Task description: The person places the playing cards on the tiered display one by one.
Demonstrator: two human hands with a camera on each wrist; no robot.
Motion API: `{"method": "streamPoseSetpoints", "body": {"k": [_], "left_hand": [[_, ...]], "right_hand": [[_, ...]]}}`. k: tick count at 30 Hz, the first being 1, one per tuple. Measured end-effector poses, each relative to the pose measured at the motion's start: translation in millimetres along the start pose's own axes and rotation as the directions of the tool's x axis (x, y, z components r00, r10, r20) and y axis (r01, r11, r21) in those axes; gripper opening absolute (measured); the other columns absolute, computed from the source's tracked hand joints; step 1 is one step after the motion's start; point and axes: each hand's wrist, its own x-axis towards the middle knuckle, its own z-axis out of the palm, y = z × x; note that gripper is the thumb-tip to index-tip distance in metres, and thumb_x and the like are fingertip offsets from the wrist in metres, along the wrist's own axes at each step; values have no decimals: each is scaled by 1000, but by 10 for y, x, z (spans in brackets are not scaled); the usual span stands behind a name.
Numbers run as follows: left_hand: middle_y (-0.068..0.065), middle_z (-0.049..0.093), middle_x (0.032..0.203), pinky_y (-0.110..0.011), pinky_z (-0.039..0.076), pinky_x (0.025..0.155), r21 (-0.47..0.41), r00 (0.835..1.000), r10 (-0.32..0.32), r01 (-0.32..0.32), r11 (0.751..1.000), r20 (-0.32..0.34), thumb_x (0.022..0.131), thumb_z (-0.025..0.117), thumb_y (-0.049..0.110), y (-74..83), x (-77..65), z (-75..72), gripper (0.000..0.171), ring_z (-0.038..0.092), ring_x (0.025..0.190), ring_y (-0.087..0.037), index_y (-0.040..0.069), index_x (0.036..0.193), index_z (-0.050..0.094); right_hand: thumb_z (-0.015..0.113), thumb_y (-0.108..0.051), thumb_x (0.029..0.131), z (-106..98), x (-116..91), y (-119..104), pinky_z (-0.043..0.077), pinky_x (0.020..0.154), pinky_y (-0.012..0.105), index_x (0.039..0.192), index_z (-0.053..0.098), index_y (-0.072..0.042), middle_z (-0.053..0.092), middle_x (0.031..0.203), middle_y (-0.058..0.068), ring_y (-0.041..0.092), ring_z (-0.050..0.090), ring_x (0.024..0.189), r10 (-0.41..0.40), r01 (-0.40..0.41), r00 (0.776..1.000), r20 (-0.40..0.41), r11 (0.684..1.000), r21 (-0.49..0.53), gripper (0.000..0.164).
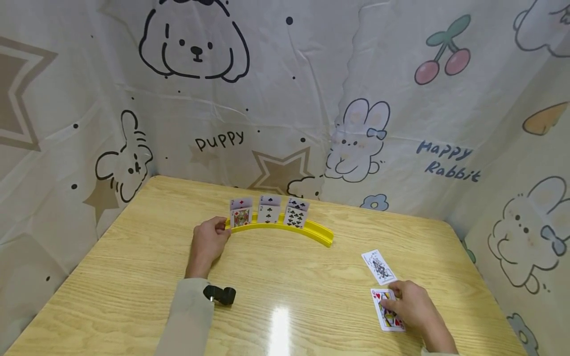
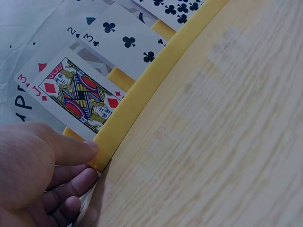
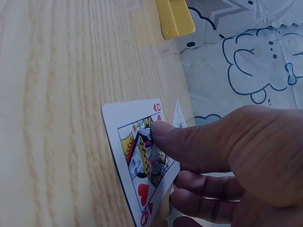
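A curved yellow card holder [image 1: 285, 226] stands toward the back of the table, with playing cards upright in it in two rows. Its left end is pinched by my left hand [image 1: 210, 241], thumb on the front wall near the jack of diamonds [image 2: 78, 94]. In front also stand a three of clubs [image 1: 268, 214] and another clubs card [image 1: 295, 217]. My right hand [image 1: 414, 304] grips the queen of hearts [image 3: 137, 156] by its right side, thumb on its face and fingers at the edge. Just beyond lies a joker-like card [image 1: 378, 267], face up.
The wooden table [image 1: 285, 277] reaches to a patterned cloth [image 1: 276, 99] hanging behind and at both sides. The holder's right end has no cards in it. A black wrist mount [image 1: 221, 294] sits on the left sleeve.
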Motion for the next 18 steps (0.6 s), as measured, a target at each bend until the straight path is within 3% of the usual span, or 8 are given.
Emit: {"method": "streamPoseSetpoints", "body": {"k": [5, 11, 18], "left_hand": [[-18, 70, 108, -43, 54, 85, 1, 1000, -10, 10, 1000, 1, 92, 71, 7, 8, 3, 0, 36, 66, 99, -29, -2, 126, 66], [-18, 69, 110, -43, 54, 84, -3, 1000, -17, 17, 1000, 10, 93, 70, 7, 20, -9, -10, 36, 65, 99, -29, -1, 127, 65], [-17, 70, 107, -43, 54, 84, 6, 1000, 4, -4, 1000, -2, 92, 71, 7, -14, 0, 6, 34, 66, 96, -28, -2, 124, 67]], "right_hand": [[85, -23, 80, 8, 9, -5, 49, 73, 42, 112, 67, 8, 62, 89, 4, 19, 54, 77, 11, -11, 1000, -12, 1000, 19, 49], [85, -19, 80, 20, -22, -32, 44, 62, 33, 108, 62, 6, 56, 84, 4, 18, 53, 72, 92, -90, 996, -14, 991, 101, 45], [85, -18, 80, 30, -33, -48, 45, 57, 32, 110, 62, 9, 54, 81, 6, 18, 54, 67, 112, -110, 994, -6, 985, 134, 47]]}}
